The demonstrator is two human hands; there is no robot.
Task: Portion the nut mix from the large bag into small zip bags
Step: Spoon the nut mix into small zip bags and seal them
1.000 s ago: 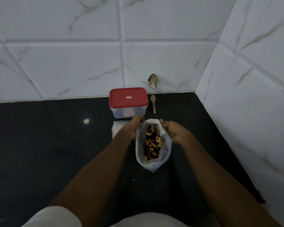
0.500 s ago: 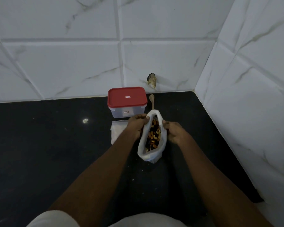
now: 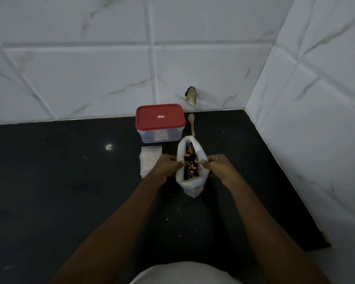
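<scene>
Fingertips first: the left hand (image 3: pixel 168 167) has its fingers curled in and pinching the left rim of the large bag (image 3: pixel 193 184), and the right hand (image 3: pixel 219 169) is doing the same on the right rim, so both are clamped on the plastic, not on the nuts. Between them the mouth is pulled into a long narrow slit. Its long axis runs straight away from the person, and the far end points at the back wall. The opening faces up, so you can see the nut mix (image 3: pixel 191 162) inside: pale cashew-looking pieces with dark bits.

Using the red-lidded container (image 3: pixel 160 123) as the reference, the bag sits on the black counter (image 3: pixel 70 181) just in front of its right corner. A stack of small zip bags (image 3: pixel 150 160) lies flat right in front of it — the left hand partly covers it. A wooden spoon (image 3: pixel 192 125) lies just beside its right side, bowl toward the wall.
</scene>
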